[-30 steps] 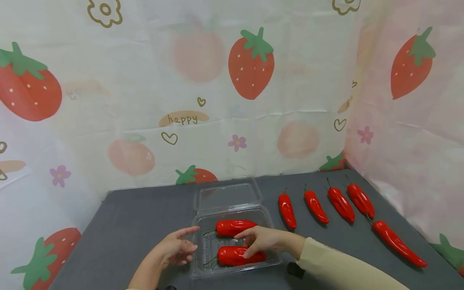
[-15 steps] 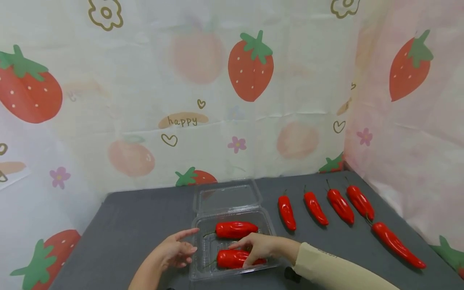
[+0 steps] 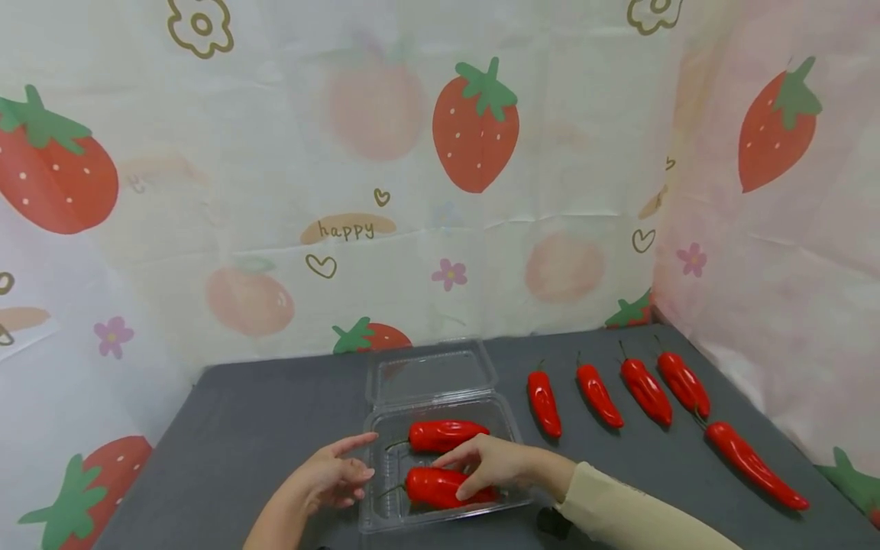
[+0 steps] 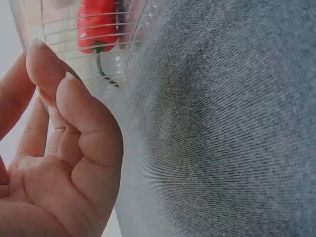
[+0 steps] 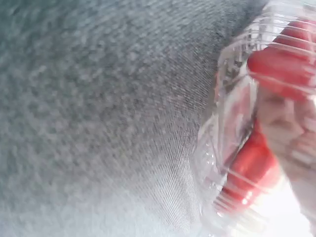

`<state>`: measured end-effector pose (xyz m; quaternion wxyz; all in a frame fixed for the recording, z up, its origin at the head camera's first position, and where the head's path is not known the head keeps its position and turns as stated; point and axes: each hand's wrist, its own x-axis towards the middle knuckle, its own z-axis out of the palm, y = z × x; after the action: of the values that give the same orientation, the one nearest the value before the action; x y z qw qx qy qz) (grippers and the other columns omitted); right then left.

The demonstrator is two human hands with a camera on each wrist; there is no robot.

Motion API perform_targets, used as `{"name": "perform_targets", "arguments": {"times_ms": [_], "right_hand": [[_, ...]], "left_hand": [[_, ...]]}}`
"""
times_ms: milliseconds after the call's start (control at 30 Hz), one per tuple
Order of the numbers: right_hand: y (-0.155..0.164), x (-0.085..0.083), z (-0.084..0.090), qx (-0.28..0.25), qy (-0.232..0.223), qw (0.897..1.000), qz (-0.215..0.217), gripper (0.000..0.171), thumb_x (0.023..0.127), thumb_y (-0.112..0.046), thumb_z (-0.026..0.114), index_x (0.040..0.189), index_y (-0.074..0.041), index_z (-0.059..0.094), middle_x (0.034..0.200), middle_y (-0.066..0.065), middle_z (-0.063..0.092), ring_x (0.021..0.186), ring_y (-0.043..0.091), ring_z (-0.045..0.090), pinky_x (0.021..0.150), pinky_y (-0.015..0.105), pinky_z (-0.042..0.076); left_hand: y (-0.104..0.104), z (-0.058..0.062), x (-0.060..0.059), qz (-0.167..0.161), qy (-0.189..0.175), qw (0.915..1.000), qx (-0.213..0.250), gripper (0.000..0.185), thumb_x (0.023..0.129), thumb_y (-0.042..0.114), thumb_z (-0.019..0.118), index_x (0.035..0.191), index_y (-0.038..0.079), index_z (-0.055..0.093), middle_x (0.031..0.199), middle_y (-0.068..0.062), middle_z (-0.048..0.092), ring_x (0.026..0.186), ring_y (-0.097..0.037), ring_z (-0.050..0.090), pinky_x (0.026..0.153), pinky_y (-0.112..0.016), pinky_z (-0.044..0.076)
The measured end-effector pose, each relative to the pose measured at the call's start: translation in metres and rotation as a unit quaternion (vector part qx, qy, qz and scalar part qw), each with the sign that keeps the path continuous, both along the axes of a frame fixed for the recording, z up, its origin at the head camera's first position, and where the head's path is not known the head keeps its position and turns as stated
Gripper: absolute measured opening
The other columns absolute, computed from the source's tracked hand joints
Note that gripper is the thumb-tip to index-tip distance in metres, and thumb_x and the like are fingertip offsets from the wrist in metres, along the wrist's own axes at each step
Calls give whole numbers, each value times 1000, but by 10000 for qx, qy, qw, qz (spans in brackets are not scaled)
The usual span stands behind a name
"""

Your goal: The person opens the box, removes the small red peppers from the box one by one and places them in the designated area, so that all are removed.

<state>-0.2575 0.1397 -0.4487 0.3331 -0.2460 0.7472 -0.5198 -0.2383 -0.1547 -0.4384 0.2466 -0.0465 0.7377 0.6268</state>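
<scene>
An open clear plastic clamshell box (image 3: 412,525) lies mid-table with two red chili peppers in it, stems to the left. My right hand (image 3: 502,462) reaches in from the right and holds the near pepper (image 3: 429,487), thumb on the near side, fingers beyond it. The far pepper (image 3: 443,435) lies apart from that hand. Through the box wall, the right wrist view shows a blurred red pepper (image 5: 247,170). My left hand (image 3: 330,477) is beside the box's left rim, index finger extended, nothing gripped. One stemmed pepper (image 4: 96,24) shows past its fingertips in the left wrist view.
The box's lid (image 3: 433,374) lies folded back behind it. Several more red peppers lie on the grey table to the right, among them one close to the box (image 3: 544,401) and one at the far right (image 3: 752,464). A patterned cloth wall (image 3: 412,290) stands behind.
The near pepper has shifted slightly left inside the box, with my right hand on it. That hand earlier moved from between the two peppers toward the near one. The left hand stays put.
</scene>
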Motion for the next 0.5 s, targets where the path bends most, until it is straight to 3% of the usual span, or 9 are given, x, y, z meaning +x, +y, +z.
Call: {"name": "perform_targets", "arguments": {"times_ms": [500], "right_hand": [[19,4,22,-490,-219,9964,-649,58,87,-1,67,142,-7,51,111,10,61,101,25,55,82,41,53]], "left_hand": [[0,0,2,7,167,9998,144,64,88,-2,63,146,0,36,72,0,55,54,-8,56,50,-20,43]]}}
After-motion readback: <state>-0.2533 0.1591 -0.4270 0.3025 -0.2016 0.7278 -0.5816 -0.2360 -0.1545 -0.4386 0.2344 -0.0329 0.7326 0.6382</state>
